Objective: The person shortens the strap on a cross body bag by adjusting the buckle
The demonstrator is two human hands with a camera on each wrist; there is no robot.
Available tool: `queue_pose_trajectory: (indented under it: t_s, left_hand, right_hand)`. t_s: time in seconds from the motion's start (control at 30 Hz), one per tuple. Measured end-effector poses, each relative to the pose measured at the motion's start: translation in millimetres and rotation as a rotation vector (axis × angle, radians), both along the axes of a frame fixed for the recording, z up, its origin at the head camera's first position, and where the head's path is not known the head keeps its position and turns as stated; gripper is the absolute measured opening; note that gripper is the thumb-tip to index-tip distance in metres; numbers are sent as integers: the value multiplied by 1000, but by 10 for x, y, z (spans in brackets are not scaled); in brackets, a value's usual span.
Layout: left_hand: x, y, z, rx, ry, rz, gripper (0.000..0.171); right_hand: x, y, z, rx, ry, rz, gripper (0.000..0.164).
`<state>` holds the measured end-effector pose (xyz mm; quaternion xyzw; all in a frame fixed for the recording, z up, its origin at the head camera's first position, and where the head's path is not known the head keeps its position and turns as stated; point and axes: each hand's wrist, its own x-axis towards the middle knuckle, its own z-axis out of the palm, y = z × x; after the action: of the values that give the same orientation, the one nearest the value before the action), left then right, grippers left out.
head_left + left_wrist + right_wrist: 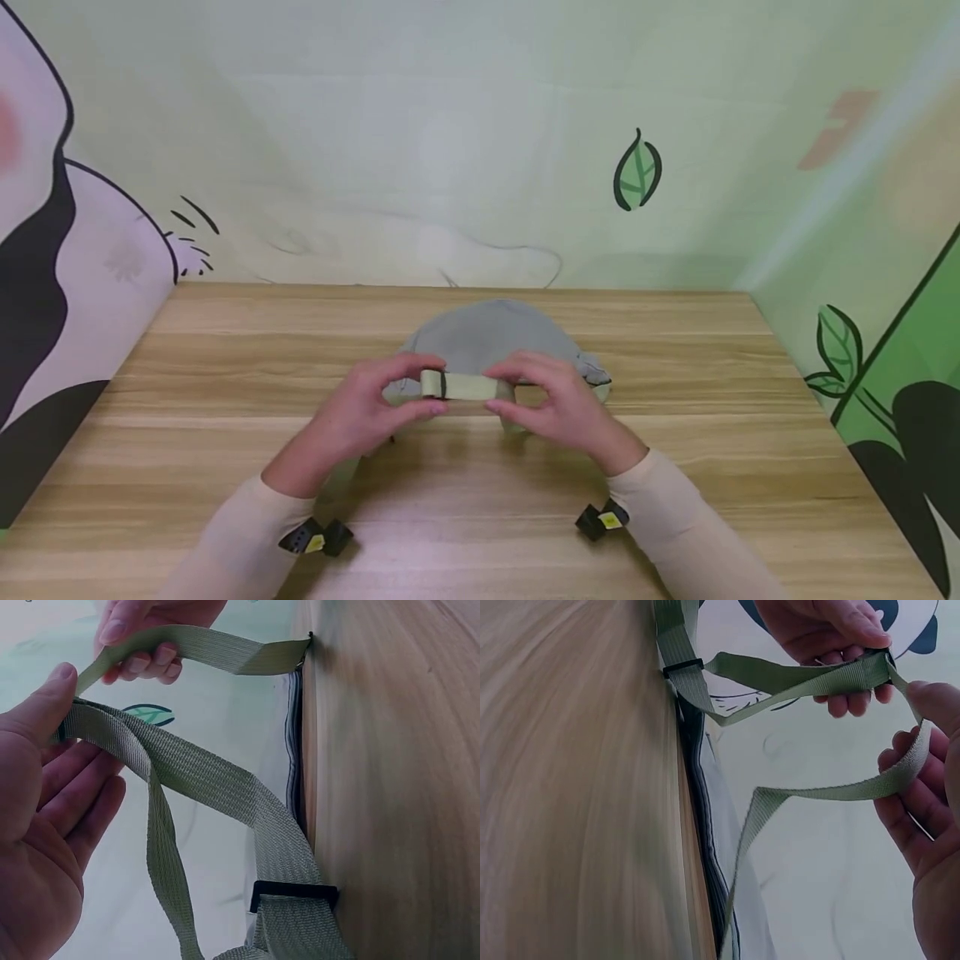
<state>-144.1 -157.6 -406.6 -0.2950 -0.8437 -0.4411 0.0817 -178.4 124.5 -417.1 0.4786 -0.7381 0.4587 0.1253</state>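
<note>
A pale green webbing strap (471,387) is held up between both hands, in front of a grey fabric bag (495,333) that lies on the table. My left hand (363,408) pinches the strap between thumb and fingers, right at a thin black slider buckle (442,385). To its right, my right hand (558,404) grips the same strap with thumb and fingers. From the hands the webbing runs down in loose lengths to the bag, as both wrist views show. A second black slider (292,891) sits lower on the strap, near the tabletop.
The wood-grain table (225,375) spreads around the bag. Behind it rises a pale green printed backdrop (420,150) with leaf and cartoon drawings. Each sleeved wrist carries a small black device.
</note>
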Motion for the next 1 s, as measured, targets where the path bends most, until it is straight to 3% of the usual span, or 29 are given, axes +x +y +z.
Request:
queue_pose_trajectory:
  t_s: [0.37,0.63,0.87,1.0]
  left_hand:
    - [-6,75,-17,1,10,-19,35]
    - [-31,126,-19,-45,45,-47,37]
    - [-30,151,15,-40,-51,9,43]
    - [-39,131,4,-41,-58,0,40]
  right_hand:
    - [14,-97,34,7,34,27,34]
    - [16,-154,39,48,152,10,35]
    - [41,-174,61,91,168,-25,34]
    - [41,-172,60,101,150,-32,34]
